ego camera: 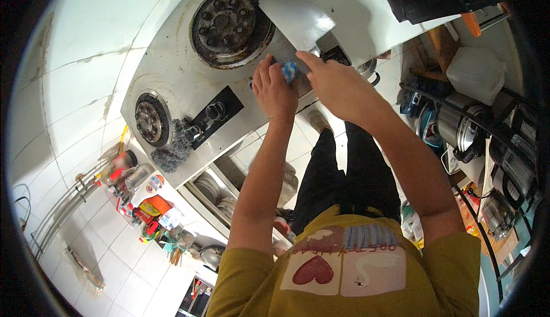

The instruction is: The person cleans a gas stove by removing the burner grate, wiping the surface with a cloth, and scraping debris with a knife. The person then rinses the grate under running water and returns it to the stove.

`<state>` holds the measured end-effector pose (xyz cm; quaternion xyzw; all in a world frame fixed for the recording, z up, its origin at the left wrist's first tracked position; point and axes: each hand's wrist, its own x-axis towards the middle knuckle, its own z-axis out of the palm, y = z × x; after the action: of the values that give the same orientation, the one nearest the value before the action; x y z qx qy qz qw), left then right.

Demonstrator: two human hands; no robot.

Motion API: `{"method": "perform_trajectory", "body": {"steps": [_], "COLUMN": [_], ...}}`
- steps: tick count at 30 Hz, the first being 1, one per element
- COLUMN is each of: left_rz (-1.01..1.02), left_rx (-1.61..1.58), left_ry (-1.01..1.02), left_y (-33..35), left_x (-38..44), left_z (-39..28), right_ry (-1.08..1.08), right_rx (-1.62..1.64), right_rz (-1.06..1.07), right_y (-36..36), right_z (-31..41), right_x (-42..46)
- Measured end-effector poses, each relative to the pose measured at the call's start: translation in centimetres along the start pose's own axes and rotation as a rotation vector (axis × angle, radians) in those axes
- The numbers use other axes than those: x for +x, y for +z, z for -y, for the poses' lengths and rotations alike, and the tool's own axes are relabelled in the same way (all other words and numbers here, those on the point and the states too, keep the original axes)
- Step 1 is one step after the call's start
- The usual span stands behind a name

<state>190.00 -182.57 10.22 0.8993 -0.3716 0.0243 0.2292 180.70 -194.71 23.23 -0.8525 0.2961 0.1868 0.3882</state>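
My right hand [333, 82] is closed around the handle end of a broad rectangular metal blade, which looks like a cleaver [296, 9]. The blade extends away over the stove top, beside the large burner. Pressed close to the handle is a blue-and-white cloth or sponge [289, 71] in my left hand [275, 87]. My fingers hide most of the handle and part of the cloth. Both hands are above the front part of a two-burner gas stove [262, 102].
The large burner [223, 20] is stained. A matted grey scouring pad [172, 149] lies beside the small burner [150, 119] and knob panel [219, 117]. Bottles and packets [148, 205] stand left. Stacked plates [208, 188] sit below; a rack holds a metal pot [455, 119] at right.
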Motion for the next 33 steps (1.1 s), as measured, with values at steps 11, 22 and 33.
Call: {"method": "perform_trajectory", "body": {"steps": [11, 22, 33], "left_rz": [-0.010, 0.003, -0.003], "left_rx": [0.011, -0.005, 0.003], "left_ry": [0.008, -0.011, -0.019], "left_y": [0.0, -0.2, 0.0], "left_x": [-0.1, 0.1, -0.2], "left_z": [0.4, 0.0, 0.3], "right_ry": [-0.040, -0.175, -0.160], "right_rx": [-0.035, -0.394, -0.402], "right_rz": [0.041, 0.067, 0.167], "right_y": [-2.8, -4.8, -9.9], "right_z": [1.6, -0.6, 0.4], "right_x": [1.6, 4.3, 4.8]}}
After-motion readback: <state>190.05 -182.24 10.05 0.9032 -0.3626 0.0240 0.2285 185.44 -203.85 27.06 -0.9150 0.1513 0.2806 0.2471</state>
